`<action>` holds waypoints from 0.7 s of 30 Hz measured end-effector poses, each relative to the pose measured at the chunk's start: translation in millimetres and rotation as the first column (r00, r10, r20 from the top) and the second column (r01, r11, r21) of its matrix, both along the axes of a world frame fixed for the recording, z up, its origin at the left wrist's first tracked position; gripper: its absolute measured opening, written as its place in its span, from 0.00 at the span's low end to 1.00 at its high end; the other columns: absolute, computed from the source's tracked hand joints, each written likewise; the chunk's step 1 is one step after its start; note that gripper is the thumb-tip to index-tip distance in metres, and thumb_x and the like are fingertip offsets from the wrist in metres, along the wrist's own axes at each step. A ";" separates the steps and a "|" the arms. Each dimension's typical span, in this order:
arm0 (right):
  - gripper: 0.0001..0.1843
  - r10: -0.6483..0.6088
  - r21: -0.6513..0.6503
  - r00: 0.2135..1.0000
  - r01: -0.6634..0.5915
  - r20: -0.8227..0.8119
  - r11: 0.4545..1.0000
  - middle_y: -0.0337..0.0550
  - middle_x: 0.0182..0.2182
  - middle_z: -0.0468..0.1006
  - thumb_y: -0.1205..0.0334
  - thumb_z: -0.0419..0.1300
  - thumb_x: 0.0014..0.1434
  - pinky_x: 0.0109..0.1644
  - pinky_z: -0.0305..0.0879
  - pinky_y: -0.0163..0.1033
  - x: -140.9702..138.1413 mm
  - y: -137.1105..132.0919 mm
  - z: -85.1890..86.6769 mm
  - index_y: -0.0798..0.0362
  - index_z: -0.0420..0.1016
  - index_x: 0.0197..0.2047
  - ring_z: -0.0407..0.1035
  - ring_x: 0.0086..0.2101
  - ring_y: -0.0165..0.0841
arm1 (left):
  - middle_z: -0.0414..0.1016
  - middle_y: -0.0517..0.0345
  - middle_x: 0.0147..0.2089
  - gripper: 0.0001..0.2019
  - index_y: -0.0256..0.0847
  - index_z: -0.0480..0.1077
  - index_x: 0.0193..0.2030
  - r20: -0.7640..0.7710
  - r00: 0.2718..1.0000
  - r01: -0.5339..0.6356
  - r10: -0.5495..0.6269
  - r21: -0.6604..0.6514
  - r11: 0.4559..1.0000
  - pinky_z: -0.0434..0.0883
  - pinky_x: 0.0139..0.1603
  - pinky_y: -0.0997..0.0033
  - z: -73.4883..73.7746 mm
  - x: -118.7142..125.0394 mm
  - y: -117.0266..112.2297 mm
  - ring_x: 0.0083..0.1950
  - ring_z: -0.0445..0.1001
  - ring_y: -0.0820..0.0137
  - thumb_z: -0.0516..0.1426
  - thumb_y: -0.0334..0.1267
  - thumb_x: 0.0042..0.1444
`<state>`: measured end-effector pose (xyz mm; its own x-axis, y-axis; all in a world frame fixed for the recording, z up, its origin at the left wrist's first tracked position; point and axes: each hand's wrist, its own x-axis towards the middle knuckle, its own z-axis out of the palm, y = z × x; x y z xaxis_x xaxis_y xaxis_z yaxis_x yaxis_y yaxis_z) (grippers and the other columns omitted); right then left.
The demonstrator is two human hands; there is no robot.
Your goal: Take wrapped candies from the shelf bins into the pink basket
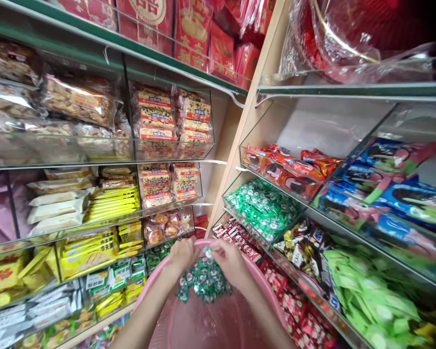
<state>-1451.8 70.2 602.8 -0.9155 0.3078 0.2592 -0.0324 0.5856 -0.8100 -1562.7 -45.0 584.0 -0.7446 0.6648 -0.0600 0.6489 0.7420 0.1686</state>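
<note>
A pink plastic basin (265, 281) is in front of me, low in the middle of the view. At its far side lies a heap of green-wrapped candies (205, 278). My right hand (230, 261) is over the heap, its fingertips pinched on a green-and-white wrapped candy (208, 251). My left hand (182, 253) is curled at the far left rim of the basin, close to the right hand. Its fingers are bent together, and what is in them is hidden.
Glass-fronted shelves of packaged snacks stand left and right. Green-wrapped candies fill a bin (263, 208) right of the basin. Yellow packets (112, 206) are stacked at left. A wooden post (236, 145) stands between the shelves; glass edges (301, 278) run near my right arm.
</note>
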 end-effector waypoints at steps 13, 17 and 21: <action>0.05 -0.042 -0.178 0.996 0.056 0.083 0.982 0.38 0.22 0.75 0.73 0.56 0.46 0.27 0.63 0.32 -8.0 -34.3 -88.5 0.54 0.70 0.28 0.70 0.23 0.30 | 0.74 0.43 0.44 0.19 0.37 0.66 0.50 -0.022 0.999 -0.030 0.029 -0.068 0.997 0.68 0.44 0.62 -3.3 15.5 5.2 0.46 0.73 0.58 0.44 0.44 0.59; 0.10 -0.027 -0.081 0.999 0.030 0.028 0.996 0.38 0.24 0.75 0.75 0.53 0.49 0.28 0.61 0.31 -9.4 -34.9 -91.1 0.53 0.70 0.33 0.70 0.25 0.30 | 0.74 0.42 0.43 0.20 0.36 0.66 0.49 -0.043 0.999 -0.005 0.002 -0.077 0.997 0.69 0.43 0.59 -5.0 14.0 11.0 0.45 0.73 0.56 0.44 0.45 0.59; 0.13 -0.109 0.083 0.993 0.104 0.048 0.991 0.39 0.25 0.75 0.75 0.53 0.50 0.29 0.59 0.32 -14.2 -36.0 -95.0 0.53 0.70 0.37 0.70 0.26 0.32 | 0.74 0.41 0.44 0.20 0.34 0.66 0.51 -0.059 0.998 0.017 -0.023 -0.100 0.995 0.68 0.45 0.60 -2.5 9.2 13.3 0.46 0.73 0.56 0.44 0.43 0.59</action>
